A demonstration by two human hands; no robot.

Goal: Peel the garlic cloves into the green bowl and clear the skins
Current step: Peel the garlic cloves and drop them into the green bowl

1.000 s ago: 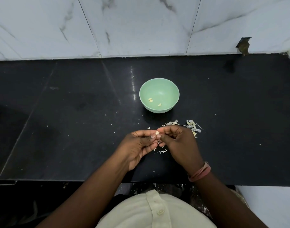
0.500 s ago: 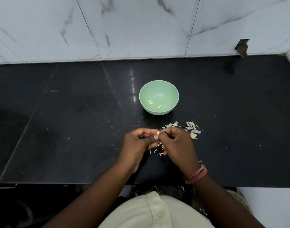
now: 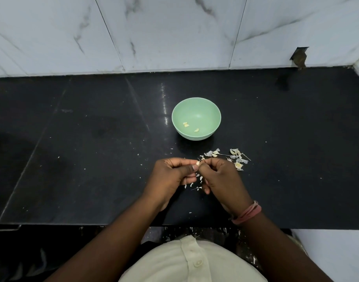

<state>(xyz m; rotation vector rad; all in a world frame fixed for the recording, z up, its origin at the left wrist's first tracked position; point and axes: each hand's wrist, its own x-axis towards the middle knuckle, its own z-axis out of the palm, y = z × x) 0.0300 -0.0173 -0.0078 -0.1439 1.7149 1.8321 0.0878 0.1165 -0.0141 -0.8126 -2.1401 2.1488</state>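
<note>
A small garlic clove [image 3: 197, 163] is pinched between the fingertips of my left hand [image 3: 171, 177] and my right hand [image 3: 221, 177], a little above the black counter [image 3: 93, 159]. The green bowl [image 3: 207, 110] stands just beyond the hands and holds three peeled cloves [image 3: 186, 124]. Unpeeled garlic pieces and papery skins [image 3: 235, 157] lie scattered to the right of the hands. More skin flakes [image 3: 197, 185] lie on the counter between and under my hands.
A white marble-tiled wall [image 3: 174, 33] runs along the back of the counter, with a dark chipped spot [image 3: 299, 57] at the right. The counter's front edge [image 3: 93, 224] is close to my body. Tiny white specks dot the surface.
Both hands stay together on the clove, shifting only slightly; a few more skin flakes show beneath them.
</note>
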